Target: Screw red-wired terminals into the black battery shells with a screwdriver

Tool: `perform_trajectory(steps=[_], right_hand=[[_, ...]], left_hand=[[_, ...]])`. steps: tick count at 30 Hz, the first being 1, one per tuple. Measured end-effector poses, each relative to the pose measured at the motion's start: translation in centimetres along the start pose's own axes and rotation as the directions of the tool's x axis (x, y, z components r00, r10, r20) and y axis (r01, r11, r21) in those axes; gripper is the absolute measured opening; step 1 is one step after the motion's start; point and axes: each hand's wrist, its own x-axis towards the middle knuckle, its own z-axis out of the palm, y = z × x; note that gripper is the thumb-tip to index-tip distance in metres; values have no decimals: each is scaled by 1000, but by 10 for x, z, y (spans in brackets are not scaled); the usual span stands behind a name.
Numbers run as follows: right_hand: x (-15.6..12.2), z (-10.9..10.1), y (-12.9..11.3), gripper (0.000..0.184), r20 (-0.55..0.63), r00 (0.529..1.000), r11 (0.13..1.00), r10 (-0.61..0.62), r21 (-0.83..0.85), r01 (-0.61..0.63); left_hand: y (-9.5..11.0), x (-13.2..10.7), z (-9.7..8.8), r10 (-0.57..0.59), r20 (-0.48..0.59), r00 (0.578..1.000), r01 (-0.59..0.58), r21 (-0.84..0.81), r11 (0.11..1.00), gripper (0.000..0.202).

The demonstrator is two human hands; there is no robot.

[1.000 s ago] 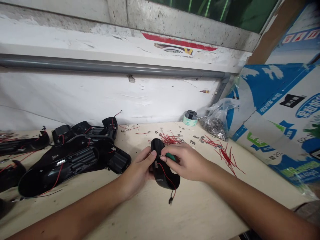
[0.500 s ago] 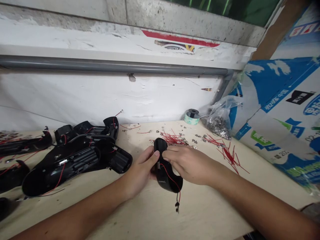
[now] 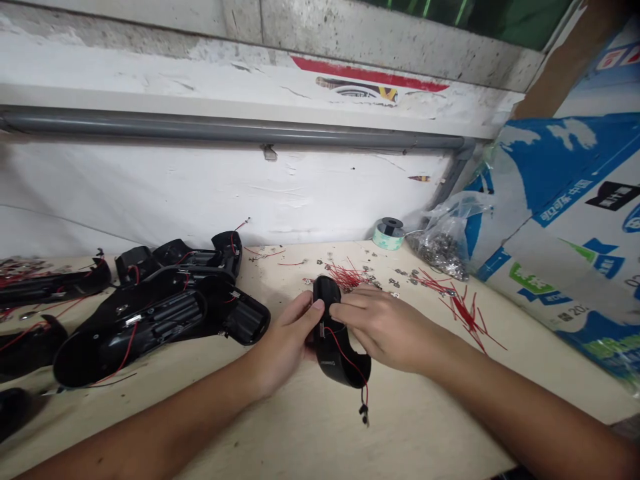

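My left hand [image 3: 287, 343] grips a curved black plastic shell [image 3: 334, 340] from its left side, just above the pale wooden tabletop [image 3: 425, 427]. My right hand [image 3: 385, 330] lies over the shell's upper right edge with its fingers together. A thin red wire [image 3: 347, 357] runs down the shell's face and ends in a small dangling black connector [image 3: 364, 413]. The hands hide part of the shell, and nothing else shows in my right hand.
Several black shells with battery bays [image 3: 155, 320] lie to the left. Cut red wires [image 3: 345, 277] [image 3: 465, 317] and small metal clips [image 3: 385, 280] are scattered ahead. Further back stand a tape roll [image 3: 389, 233] and a plastic bag of metal parts [image 3: 443, 247]. A printed blue-and-white carton [image 3: 565, 220] leans right.
The green item seen at my right hand a second ago no longer shows. My right fingers have flattened against the shell, and the whole view has drifted slightly.
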Motion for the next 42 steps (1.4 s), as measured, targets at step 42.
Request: perform_trajectory(steps=[42], right_hand=[[14,30,8,28,130,835,146,535,959,-243]], left_hand=[[11,0,2,-92,-63,994,73,-250,965,20]])
